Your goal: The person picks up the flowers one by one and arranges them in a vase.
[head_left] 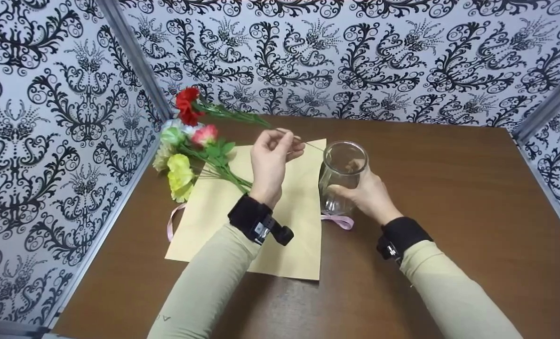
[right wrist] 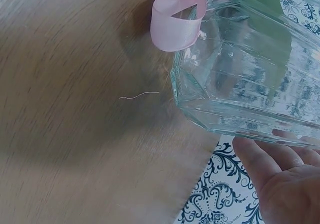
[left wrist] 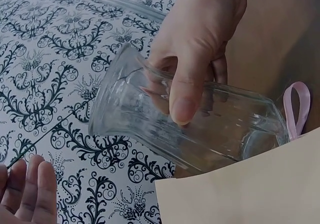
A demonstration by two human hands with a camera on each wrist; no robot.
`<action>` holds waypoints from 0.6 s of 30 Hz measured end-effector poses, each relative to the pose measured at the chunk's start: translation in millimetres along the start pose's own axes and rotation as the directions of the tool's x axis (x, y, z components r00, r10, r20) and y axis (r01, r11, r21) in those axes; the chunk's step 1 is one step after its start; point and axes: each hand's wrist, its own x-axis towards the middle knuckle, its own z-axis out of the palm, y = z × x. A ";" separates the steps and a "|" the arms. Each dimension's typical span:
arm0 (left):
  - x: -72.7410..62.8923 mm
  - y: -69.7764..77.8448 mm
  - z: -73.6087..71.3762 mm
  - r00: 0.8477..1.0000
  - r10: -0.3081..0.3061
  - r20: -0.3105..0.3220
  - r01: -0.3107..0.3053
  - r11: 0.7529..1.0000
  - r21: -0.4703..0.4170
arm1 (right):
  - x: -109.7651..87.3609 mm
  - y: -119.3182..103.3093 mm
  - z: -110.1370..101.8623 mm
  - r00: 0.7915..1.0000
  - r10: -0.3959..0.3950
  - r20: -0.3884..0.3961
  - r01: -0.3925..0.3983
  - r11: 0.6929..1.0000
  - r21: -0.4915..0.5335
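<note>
My left hand (head_left: 273, 157) pinches the thin green stem (left wrist: 45, 134) of a red carnation (head_left: 188, 104) above the tan paper. The bloom points to the left, and the bare stem end reaches right toward the mouth of a clear glass vase (head_left: 339, 181). My right hand (head_left: 369, 193) grips the vase around its side, thumb toward me and fingers partly seen through the glass. In the left wrist view the vase (left wrist: 200, 126) has a flared rim, with the stem tip right at it. A pink ribbon (right wrist: 170, 26) loops beside the vase's base.
A sheet of tan paper (head_left: 289, 235) lies on the brown table (head_left: 449, 197). On its left, yellow (head_left: 180, 174), pink (head_left: 204, 135) and pale flowers lie with green stems over the paper. Patterned walls (head_left: 308, 56) enclose the back and sides.
</note>
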 end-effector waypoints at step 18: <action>-3.4 -8.5 13.9 0.995 0.031 0.093 -0.059 0.946 0.319 | 0.4 0.7 -0.2 1.000 0.018 0.013 -0.018 1.000 0.001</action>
